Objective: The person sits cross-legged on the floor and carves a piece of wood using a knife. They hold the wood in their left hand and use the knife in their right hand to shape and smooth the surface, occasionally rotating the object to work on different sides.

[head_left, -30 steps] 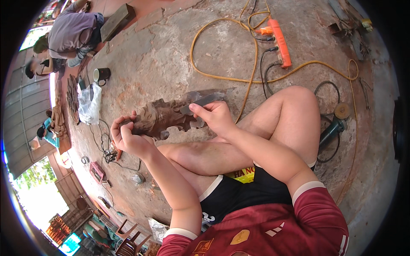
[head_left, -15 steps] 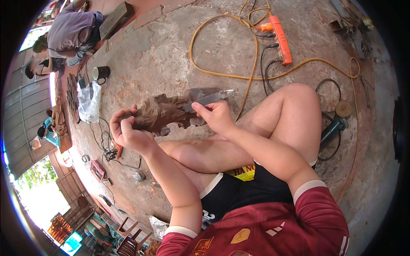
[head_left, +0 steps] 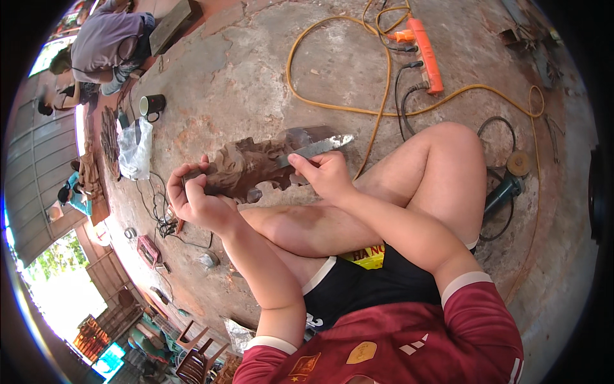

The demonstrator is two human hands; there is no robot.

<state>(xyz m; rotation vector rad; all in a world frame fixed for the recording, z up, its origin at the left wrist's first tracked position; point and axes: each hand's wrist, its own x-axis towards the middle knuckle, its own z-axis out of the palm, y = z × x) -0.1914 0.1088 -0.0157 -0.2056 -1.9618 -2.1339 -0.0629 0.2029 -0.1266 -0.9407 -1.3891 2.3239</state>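
A dark brown wood carving (head_left: pixel 246 160) with deep folds and a ragged lower edge is held across my crossed legs. My left hand (head_left: pixel 198 195) wraps its fingers round the carving's left end. Pinched between thumb and fingers of my right hand (head_left: pixel 323 174) is a flat, shiny grey blade (head_left: pixel 320 146). It slants up to the right over the carving's right part, its far end catching light. Whether its near end touches the wood, I cannot tell.
An orange power strip (head_left: pixel 425 56) with a looping yellow cord lies ahead. Beside my right knee rests a green angle grinder (head_left: pixel 502 195). To the left are a dark mug (head_left: pixel 152 105), a clear plastic bag (head_left: pixel 135 150) and tangled cables. People (head_left: pixel 109 48) work farther left.
The blade has tilted slightly, and more light glints off its face. Both hands keep their grips and have barely shifted; the whole view has moved a little.
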